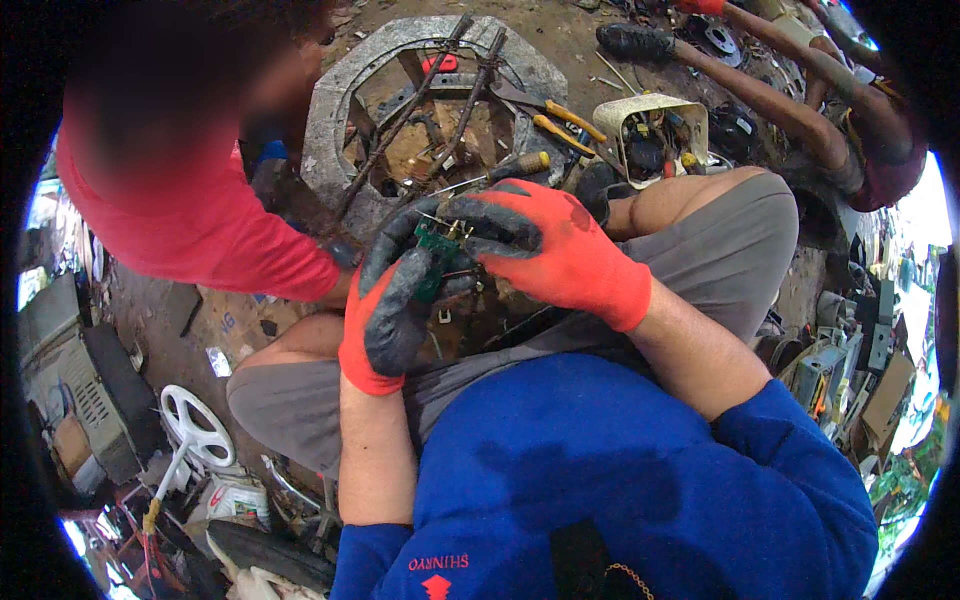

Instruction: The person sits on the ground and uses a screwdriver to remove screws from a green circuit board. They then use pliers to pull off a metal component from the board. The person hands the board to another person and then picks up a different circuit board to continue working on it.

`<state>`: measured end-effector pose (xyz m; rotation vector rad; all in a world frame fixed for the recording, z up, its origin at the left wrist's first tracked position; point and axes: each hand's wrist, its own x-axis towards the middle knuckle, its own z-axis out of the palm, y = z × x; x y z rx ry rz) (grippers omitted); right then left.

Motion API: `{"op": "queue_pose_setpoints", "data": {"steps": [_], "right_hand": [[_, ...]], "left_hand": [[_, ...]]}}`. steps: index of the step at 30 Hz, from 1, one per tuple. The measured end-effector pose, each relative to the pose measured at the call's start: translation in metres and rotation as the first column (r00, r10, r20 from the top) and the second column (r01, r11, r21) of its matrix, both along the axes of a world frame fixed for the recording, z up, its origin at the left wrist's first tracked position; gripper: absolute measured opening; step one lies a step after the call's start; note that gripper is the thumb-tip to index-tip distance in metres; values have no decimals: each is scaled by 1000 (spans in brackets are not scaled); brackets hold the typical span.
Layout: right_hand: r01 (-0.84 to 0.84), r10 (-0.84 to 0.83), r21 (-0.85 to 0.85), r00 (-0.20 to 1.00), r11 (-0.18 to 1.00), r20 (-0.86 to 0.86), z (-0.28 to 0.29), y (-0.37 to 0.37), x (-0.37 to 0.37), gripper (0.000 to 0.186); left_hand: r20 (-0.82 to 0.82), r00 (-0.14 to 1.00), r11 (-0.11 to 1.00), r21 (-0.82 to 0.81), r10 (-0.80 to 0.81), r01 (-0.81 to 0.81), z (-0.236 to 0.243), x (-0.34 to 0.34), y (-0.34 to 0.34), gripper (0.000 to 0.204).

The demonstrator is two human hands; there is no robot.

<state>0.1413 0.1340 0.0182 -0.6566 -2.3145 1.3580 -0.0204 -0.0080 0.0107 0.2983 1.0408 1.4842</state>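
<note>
Gripping green board [434, 246], rubbery gloved hands [550, 240]

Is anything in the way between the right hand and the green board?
Nothing visible: the left hand holds the green board, and the right hand is right at its upper right, by the brass-coloured pins.

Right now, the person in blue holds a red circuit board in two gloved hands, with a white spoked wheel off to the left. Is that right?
Not quite: the head view shows the circuit board is green, not red. The gloved left hand and right hand do hold it, and the white spoked wheel is off to the left.
</note>
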Motion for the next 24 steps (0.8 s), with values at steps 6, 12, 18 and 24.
{"op": "queue_pose_setpoints", "data": {"steps": [6,12,18,24], "right_hand": [[-43,43,12,999,999,-5,-2,5,2,49],[-68,68,8,998,998,-8,-7,3,4,49],[-150,141,121,987,981,83,-14,-1,9,48],[141,-125,313,990,939,-73,-11,14,17,55]], "left_hand": [[-29,998,998,-10,-59,59,4,1,5,53],[-77,983,986,5,-166,167,-8,-7,2,46],[-189,935,953,-27,-301,302,-18,-6,-4,38],[10,993,991,-65,-114,114,-20,0,-2,31]]}}
